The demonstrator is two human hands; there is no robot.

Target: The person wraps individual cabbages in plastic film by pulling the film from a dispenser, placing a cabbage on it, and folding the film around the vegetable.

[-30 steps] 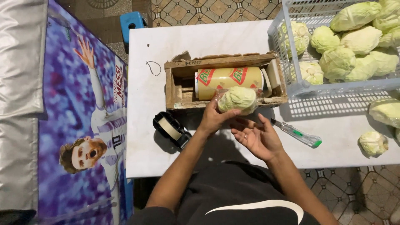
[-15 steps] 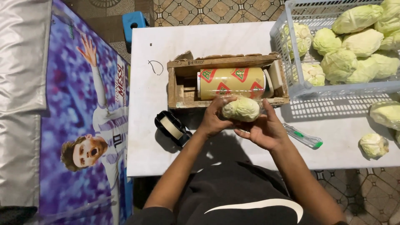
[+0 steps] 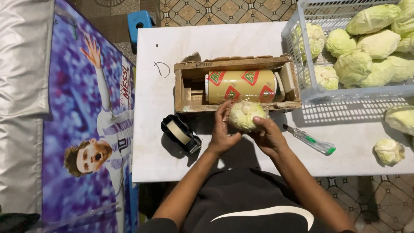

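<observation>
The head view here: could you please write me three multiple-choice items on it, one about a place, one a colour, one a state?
1. Where is the tape dispenser?
A. In the basket
B. On the table, left of the hands
C. On the stool

2. What colour is the basket?
A. White
B. Red
C. Black

3. How is the wrapped cabbage held?
A. Lying untouched
B. By one hand
C. Between both hands

Answers: 1 B, it sits beside the left hand. 2 A, its lattice walls are white. 3 C, the left hand and right hand cup it from both sides.
</observation>
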